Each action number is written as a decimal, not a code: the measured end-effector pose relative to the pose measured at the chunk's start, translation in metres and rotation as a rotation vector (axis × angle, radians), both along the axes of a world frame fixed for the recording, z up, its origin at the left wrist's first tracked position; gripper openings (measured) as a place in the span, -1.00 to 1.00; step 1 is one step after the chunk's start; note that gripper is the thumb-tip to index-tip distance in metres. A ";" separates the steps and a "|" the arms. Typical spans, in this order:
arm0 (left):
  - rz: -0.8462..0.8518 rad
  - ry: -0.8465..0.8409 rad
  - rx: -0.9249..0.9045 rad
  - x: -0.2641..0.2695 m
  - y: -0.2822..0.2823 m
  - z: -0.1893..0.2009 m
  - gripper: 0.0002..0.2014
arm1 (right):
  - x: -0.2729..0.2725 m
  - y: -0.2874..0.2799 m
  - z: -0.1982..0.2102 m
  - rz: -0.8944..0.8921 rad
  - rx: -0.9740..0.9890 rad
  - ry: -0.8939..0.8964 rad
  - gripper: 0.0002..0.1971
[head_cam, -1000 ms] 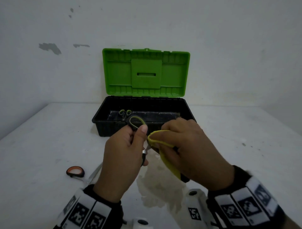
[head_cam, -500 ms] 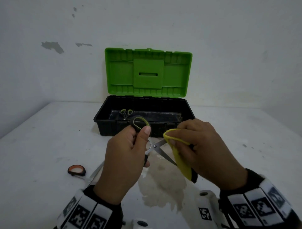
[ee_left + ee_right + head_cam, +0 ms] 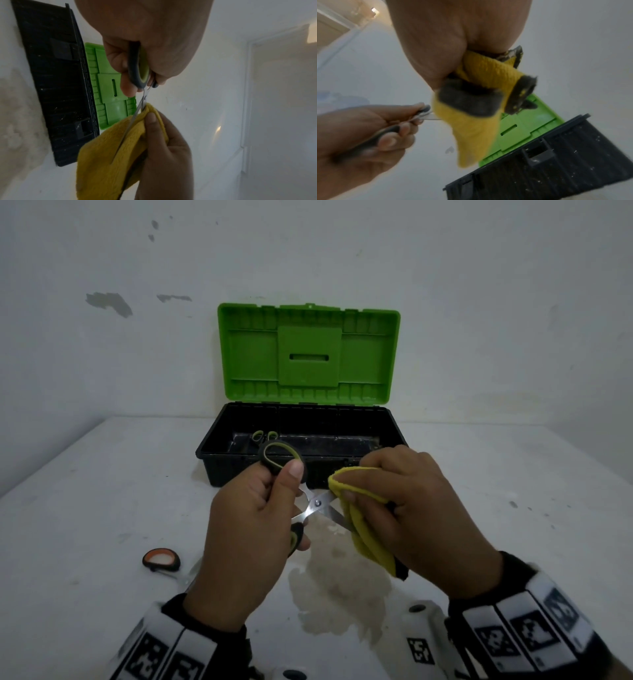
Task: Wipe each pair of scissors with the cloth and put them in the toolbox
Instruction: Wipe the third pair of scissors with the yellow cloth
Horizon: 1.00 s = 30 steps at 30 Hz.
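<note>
Since half a second ago the right hand (image 3: 414,518) has slid the yellow cloth (image 3: 366,529) closer along the blades, pinching one; left hand (image 3: 246,535) grips the open green-handled scissors (image 3: 317,503), before the open toolbox (image 3: 219,453).

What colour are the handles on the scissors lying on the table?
Orange and black handles, clearest in the head view.

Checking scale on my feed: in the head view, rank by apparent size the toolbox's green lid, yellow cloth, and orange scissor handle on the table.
1. green lid
2. yellow cloth, partly hidden by the right hand
3. orange scissor handle
</note>
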<state>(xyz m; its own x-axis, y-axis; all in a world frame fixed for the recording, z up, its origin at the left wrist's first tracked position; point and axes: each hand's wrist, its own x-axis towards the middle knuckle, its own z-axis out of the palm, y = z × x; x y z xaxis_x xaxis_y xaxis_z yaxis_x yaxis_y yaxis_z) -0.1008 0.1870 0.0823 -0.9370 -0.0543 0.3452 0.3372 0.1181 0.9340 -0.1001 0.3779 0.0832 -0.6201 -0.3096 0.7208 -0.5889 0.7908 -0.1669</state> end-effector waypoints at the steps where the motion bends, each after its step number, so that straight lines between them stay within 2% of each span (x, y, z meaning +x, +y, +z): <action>1: -0.007 -0.022 0.027 0.001 -0.001 0.001 -0.66 | -0.001 0.005 -0.001 0.001 -0.007 -0.003 -0.77; 7: -0.021 -0.155 0.148 0.001 -0.002 0.003 -0.65 | -0.008 0.033 -0.001 -0.056 -0.084 -0.012 -0.73; 13: 0.017 -0.265 0.216 -0.004 -0.009 0.002 -0.57 | -0.011 0.050 0.001 -0.122 -0.248 -0.007 -0.77; 18: 0.047 -0.340 0.246 -0.005 -0.002 -0.005 -0.57 | -0.008 0.025 0.000 -0.089 -0.305 0.040 -0.77; 23: 0.056 -0.380 0.316 -0.007 0.006 -0.006 -0.58 | -0.006 -0.012 -0.006 0.000 -0.450 0.059 -0.84; 30: 0.109 -0.317 0.333 -0.012 0.004 -0.004 -0.60 | 0.005 -0.032 -0.008 0.146 -0.295 0.042 -0.88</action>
<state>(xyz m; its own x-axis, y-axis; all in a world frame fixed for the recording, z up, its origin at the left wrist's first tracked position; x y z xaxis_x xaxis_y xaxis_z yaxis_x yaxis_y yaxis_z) -0.1129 0.1915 0.0784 -0.9760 -0.2175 -0.0099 0.0317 -0.1868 0.9819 -0.0947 0.3459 0.0750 -0.5523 -0.1665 0.8169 -0.7035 0.6188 -0.3495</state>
